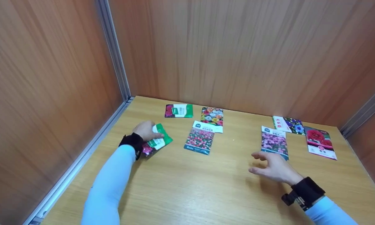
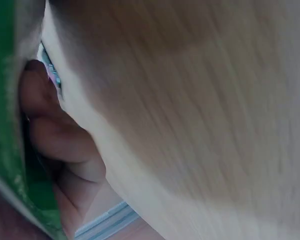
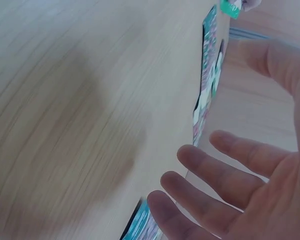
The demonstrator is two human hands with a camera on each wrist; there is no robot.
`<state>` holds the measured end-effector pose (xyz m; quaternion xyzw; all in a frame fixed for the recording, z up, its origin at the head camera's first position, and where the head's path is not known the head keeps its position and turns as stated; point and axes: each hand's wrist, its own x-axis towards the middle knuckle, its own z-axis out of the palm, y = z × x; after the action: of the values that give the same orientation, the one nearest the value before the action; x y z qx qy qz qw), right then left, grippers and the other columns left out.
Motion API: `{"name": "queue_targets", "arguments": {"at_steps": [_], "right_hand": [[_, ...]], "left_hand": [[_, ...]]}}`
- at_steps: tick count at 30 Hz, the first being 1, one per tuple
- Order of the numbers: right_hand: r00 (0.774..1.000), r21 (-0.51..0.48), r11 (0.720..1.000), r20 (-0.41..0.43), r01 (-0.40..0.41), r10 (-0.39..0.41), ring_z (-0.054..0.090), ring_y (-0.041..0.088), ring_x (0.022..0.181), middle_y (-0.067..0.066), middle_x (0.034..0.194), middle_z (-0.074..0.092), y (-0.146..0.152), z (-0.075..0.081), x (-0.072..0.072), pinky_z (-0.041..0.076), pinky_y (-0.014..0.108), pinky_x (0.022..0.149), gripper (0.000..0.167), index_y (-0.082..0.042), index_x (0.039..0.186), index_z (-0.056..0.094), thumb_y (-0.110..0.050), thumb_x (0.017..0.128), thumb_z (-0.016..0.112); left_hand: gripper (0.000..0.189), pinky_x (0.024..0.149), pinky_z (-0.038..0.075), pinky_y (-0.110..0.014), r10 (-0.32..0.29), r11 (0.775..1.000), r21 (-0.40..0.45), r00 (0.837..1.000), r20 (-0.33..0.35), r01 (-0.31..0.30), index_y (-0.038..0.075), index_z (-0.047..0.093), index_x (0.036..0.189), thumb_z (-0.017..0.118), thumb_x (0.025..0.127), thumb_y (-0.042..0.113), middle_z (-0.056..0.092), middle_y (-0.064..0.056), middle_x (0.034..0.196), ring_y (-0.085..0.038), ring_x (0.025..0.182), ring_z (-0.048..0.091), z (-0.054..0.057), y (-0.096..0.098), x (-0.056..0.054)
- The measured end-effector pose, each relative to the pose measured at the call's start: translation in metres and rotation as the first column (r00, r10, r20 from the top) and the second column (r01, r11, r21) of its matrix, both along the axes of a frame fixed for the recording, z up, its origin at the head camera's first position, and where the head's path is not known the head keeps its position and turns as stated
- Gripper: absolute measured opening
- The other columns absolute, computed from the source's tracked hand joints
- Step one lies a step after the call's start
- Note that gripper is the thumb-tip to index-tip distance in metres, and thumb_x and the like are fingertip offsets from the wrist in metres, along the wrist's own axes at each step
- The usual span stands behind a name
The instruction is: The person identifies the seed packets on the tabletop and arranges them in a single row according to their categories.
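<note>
Over the broad counter (image 1: pixel 203 190), the right hand (image 1: pixel 276 167) hangs, grip loosely spread and holding nothing; the left hand (image 1: pixel 145 130) has its grip closed on a green-and-white flower packet (image 1: pixel 159 143) near the counter's left edge. A light, even pinch should spare it creases.

No wording can be read with certainty. Large red characters (image 1: pixel 279 122) (turned sideways, too blurred to spell out) stand on the flat rectangular white-and-blue flower-pictured packet (image 1: pixel 295 126) by the far right corner of the pale wooden worktop (image 1: pixel 200 187); other packets' (image 1: pixel 200 137) print is too small.
</note>
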<state>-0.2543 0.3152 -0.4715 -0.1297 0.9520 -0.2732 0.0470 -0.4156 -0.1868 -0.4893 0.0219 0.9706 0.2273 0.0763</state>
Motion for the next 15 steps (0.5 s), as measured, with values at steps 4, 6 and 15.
{"name": "queue_targets", "arguments": {"at_steps": [4,6,15], "right_hand": [[1.000,-0.056,0.998,0.009,-0.005,0.005,0.050,0.021,0.105,-0.003,0.116,0.055,-0.014,-0.001,-0.003,0.044,0.043,0.081,0.057,-0.028,0.116,0.053,-0.056,0.068,0.065],[1.000,-0.087,0.996,0.009,-0.012,0.013,0.050,0.022,0.106,-0.002,0.116,0.055,-0.020,-0.002,-0.004,0.044,0.043,0.081,0.054,-0.028,0.116,0.053,-0.053,0.070,0.066],[0.994,-0.202,0.973,-0.002,-0.111,0.112,0.048,0.024,0.107,-0.006,0.114,0.055,-0.053,-0.006,-0.011,0.044,0.044,0.081,0.048,-0.026,0.117,0.053,-0.043,0.075,0.067]], "left_hand": [[0.078,0.093,0.033,-0.045,-0.039,0.998,0.057,0.999,0.019,0.038,0.007,0.045,0.129,0.064,0.070,0.056,0.050,-0.010,0.121,-0.024,0.105,0.045,0.007,0.011,0.005],[0.072,0.093,0.033,-0.044,-0.063,0.995,0.078,0.998,0.012,0.062,0.007,0.046,0.128,0.061,0.075,0.053,0.051,-0.009,0.120,-0.023,0.103,0.046,0.011,0.017,0.007],[0.059,0.084,0.039,-0.038,-0.106,0.958,0.269,0.994,0.004,0.101,0.015,0.045,0.127,0.060,0.080,0.047,0.052,-0.004,0.110,-0.018,0.094,0.048,0.027,0.048,0.021]]}}
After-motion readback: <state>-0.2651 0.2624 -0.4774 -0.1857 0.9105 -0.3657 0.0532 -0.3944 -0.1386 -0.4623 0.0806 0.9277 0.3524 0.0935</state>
